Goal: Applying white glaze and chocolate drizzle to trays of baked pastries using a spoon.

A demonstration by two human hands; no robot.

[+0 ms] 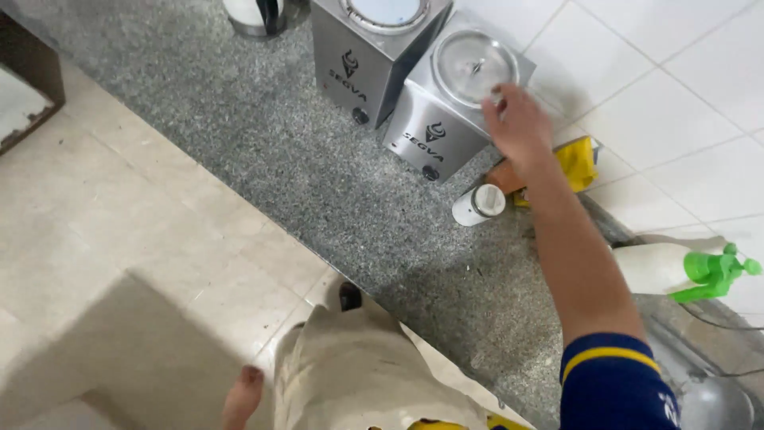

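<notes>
Right hand [519, 127] reaching out with fingers loosely spread and holding nothing, hovering at the edge of the round lid [474, 67] sitting closed on the nearer steel warmer [446, 111] on the granite counter [263, 135], nothing lifted yet; left hand [241, 396] hanging low, state unclear.

Right hand [519, 127] stretched forward, fingers loosely spread; left hand [241, 396] hangs low, seemingly relaxed.

Small jar [478, 205] before steel warmer [446, 119], on counter [318, 183]
</notes>
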